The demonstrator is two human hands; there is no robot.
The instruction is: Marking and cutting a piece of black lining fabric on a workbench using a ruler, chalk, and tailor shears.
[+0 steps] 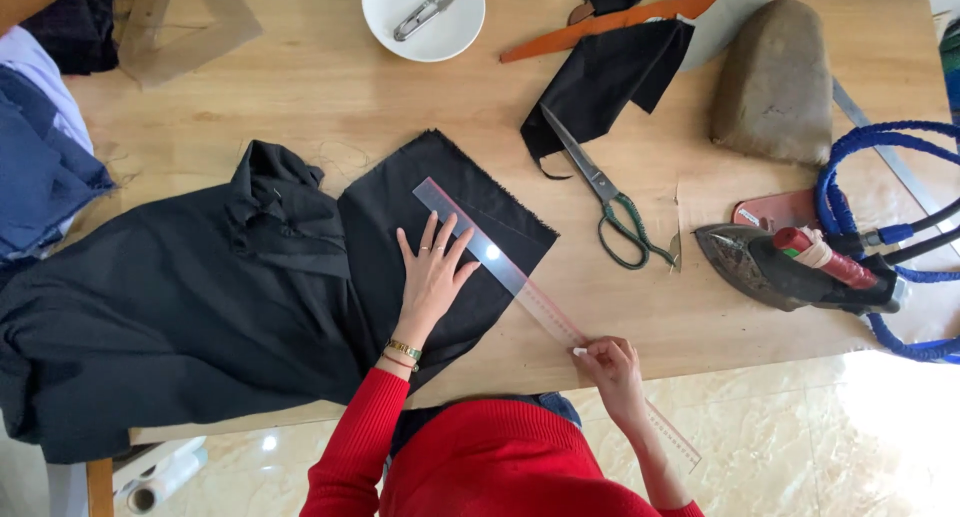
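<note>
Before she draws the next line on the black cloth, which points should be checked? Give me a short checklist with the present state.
1. Left hand flat on black cloth: ok.
2. Clear ruler crosses the cloth corner: ok.
3. Right hand pinches a small white piece, seemingly chalk, at the ruler's edge: ok.
4. Cloth smooth under the ruler: ok; bunched further left.
5. Scissors and iron apart from the cloth: ok.
6. Earlier marks on the cloth: cannot tell.

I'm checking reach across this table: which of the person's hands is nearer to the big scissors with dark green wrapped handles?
The right hand. It sits at the table's near edge, below the scissors, pinching a small white piece. The left hand lies flat on the black fabric, farther off to their left.
</note>
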